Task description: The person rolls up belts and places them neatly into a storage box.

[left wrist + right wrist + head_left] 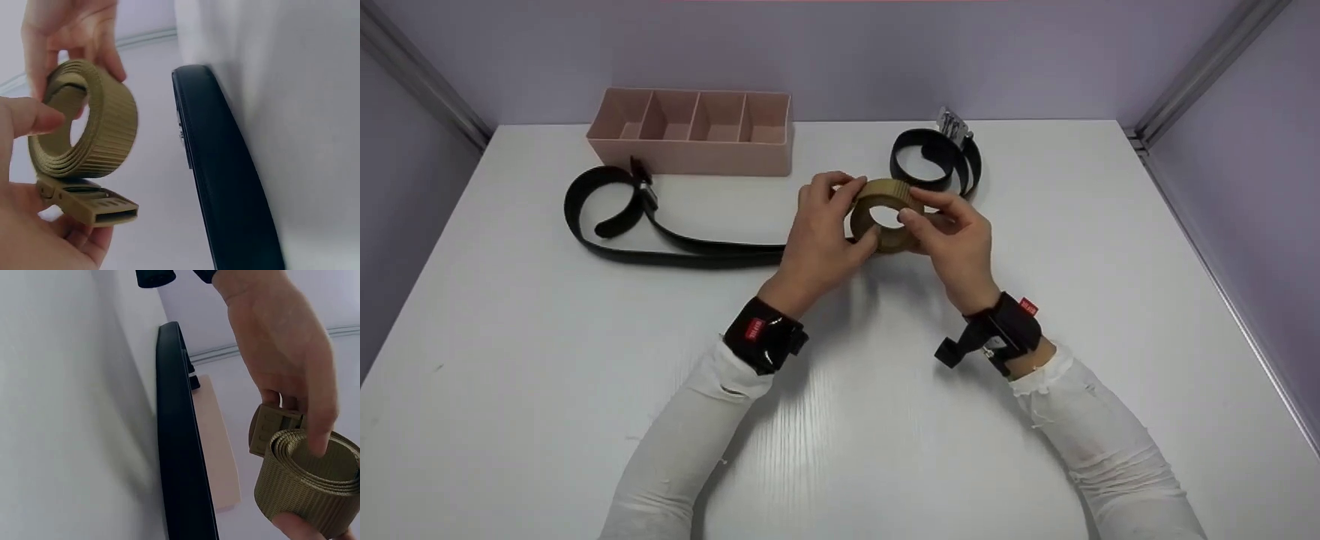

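A tan webbing belt (883,189), wound into a tight roll, is held above the table between both hands. My left hand (826,236) grips its left side, with the thumb at the roll's central hole. From the right, my right hand (960,244) pinches the roll between thumb and fingers. In the left wrist view, a tan box-shaped buckle (104,207) sits against the outside of the roll, beside the left fingers. Several wound layers show at the roll's edge in the right wrist view.
A black belt (682,257), looped at its left end, lies on the white table (840,450) and passes behind the hands. Another black coil (911,136) with a silver buckle (952,125) is at the back right. Behind stands a pink compartment box (690,157).
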Motion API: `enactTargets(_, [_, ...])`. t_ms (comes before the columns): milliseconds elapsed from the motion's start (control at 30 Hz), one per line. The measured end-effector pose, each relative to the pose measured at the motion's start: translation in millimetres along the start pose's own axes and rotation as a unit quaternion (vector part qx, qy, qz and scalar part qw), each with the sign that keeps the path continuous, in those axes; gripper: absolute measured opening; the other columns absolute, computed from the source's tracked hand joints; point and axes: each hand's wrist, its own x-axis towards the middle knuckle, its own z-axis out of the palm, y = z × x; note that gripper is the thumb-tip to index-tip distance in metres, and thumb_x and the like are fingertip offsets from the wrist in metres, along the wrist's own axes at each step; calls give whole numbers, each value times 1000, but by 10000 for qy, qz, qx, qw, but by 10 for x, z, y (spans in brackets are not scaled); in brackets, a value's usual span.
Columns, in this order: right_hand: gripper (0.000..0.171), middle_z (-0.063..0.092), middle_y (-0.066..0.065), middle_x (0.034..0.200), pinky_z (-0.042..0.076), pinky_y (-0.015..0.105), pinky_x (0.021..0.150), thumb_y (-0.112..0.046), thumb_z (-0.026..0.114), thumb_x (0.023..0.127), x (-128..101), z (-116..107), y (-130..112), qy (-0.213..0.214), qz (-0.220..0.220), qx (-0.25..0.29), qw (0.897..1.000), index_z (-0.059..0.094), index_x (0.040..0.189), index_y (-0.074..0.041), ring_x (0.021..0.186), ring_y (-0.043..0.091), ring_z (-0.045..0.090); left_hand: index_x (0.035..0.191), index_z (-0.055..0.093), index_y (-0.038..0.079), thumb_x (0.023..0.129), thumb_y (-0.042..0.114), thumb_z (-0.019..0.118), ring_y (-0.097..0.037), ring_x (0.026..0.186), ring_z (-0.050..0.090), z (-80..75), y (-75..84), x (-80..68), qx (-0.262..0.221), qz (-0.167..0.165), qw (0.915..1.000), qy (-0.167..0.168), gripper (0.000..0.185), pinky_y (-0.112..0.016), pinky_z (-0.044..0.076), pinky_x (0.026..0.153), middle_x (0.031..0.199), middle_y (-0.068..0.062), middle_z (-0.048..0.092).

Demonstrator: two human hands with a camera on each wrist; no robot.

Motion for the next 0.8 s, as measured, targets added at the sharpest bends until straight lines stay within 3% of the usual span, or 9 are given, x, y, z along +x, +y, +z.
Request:
enactTargets(133, [35, 60, 19, 112, 56, 43, 69, -9, 72, 84, -55, 62, -50, -230, -129, -84, 9996, 63, 117, -2, 89, 32, 66, 123, 62, 7, 88, 14, 65, -16, 100, 51, -30, -38, 5, -135, 187, 9984, 515, 36, -23, 45, 82, 113, -9, 48])
enactTargets(267, [27, 57, 15, 119, 56, 44, 68, -5, 63, 91, -82, 100, -128, -729, -476, -207, 9960, 62, 117, 0, 90, 31, 65, 117, 65, 10, 88, 5, 64, -11, 97, 56, -85, -102, 33, -674, 60, 9962, 544, 29, -21, 46, 83, 106, -5, 53])
enactTargets(367, [24, 57, 19, 117, 56, 42, 67, 4, 58, 91, -73, 113, -213, -1052, -1092, -527, 9870, 61, 115, 6, 87, 30, 65, 113, 65, 11, 88, 2, 63, -10, 94, 57, -115, -148, 50, -1159, -140, 9926, 323, 27, -24, 46, 81, 104, -2, 58])
enactTargets(500, [27, 55, 27, 114, 56, 37, 68, 16, 58, 85, -24, 100, -308, -1295, -1915, -962, 9682, 60, 112, 14, 89, 33, 64, 113, 63, 12, 90, -1, 59, -9, 93, 59, -136, -152, 55, -1776, -460, 9828, -215, 26, -26, 47, 82, 106, 0, 64])
enactTargets(600, [31, 54, 30, 115, 56, 35, 69, 20, 61, 81, 20, 71, -328, -1414, -2248, -1248, 9560, 61, 111, 14, 92, 32, 64, 113, 63, 12, 92, 0, 58, -7, 96, 60, -136, -119, 49, -2137, -592, 9735, -556, 25, -26, 47, 86, 106, 0, 65])
enactTargets(800, [29, 62, 22, 103, 55, 28, 69, 16, 70, 76, 35, 55, -315, -1159, -2804, -1949, 9327, 68, 104, 7, 90, 22, 65, 115, 62, 12, 94, 6, 58, -5, 95, 61, -86, -33, 11, -2423, -361, 9626, -1156, 22, -24, 48, 85, 105, 2, 65])
